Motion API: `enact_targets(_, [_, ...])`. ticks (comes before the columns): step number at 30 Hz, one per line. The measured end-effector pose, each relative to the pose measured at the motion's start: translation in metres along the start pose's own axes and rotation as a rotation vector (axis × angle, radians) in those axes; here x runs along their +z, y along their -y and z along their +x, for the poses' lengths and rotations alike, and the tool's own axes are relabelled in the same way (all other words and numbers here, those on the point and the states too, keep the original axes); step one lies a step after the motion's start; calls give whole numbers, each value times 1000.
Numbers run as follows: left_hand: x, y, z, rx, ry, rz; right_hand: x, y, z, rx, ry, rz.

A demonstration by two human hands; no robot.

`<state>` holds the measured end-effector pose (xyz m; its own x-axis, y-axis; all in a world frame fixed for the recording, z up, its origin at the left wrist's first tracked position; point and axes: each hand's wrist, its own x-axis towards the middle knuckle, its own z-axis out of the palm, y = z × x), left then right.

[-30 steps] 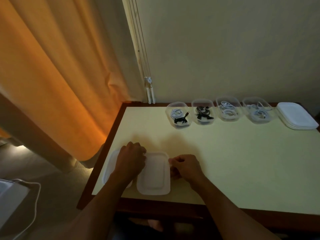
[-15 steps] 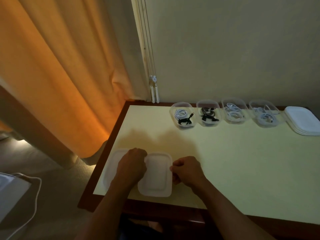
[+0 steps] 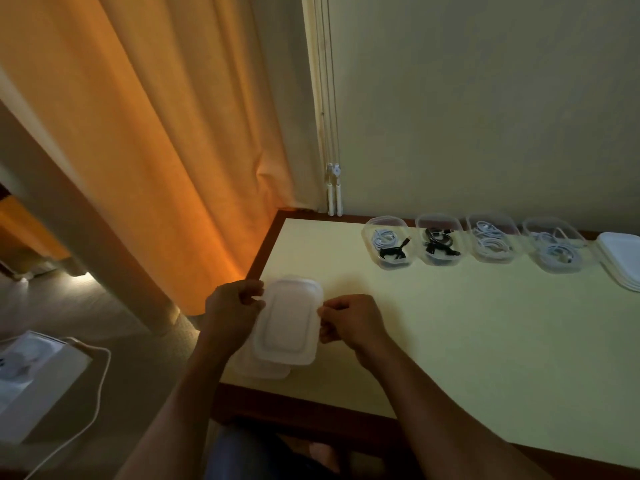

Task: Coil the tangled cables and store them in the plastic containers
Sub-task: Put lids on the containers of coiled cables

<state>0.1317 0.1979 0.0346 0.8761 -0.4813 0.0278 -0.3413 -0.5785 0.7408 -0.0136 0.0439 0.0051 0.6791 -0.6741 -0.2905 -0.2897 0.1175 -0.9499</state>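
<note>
A white plastic lid point(image 3: 289, 320) is held just above the near left corner of the table, over another white lid point(image 3: 263, 370) that lies flat beneath it. My left hand point(image 3: 232, 310) pinches its left edge and my right hand point(image 3: 349, 322) pinches its right edge. Several clear plastic containers stand in a row at the back: one with white and black cables point(image 3: 389, 242), one with black cables point(image 3: 440, 240), and two with coiled white cables point(image 3: 490, 242) point(image 3: 554, 245).
A stack of white lids point(image 3: 621, 258) sits at the back right of the pale table point(image 3: 467, 323). An orange curtain point(image 3: 138, 133) hangs left of the table. A white box with a cable point(image 3: 31, 368) lies on the floor at left.
Both hands have lifted the right-hand lid off the table and shifted it left, over the other lid. The view has swung left and down.
</note>
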Motion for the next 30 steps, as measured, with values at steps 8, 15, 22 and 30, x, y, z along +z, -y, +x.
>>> enact_targets(8, [-14,28,12,-73,38,133,36,-7,7,48,117,54])
enact_targets(15, [27,-14,17,211,-8,188,-30,-8,47,-106,-129,-226])
enact_targets(22, [113,-69,47,273,224,143,-119,-16,118,-331,-276,-926])
enact_targets(30, [185,-84,63,1,286,-163,-158,-33,126,-289,-207,-1152])
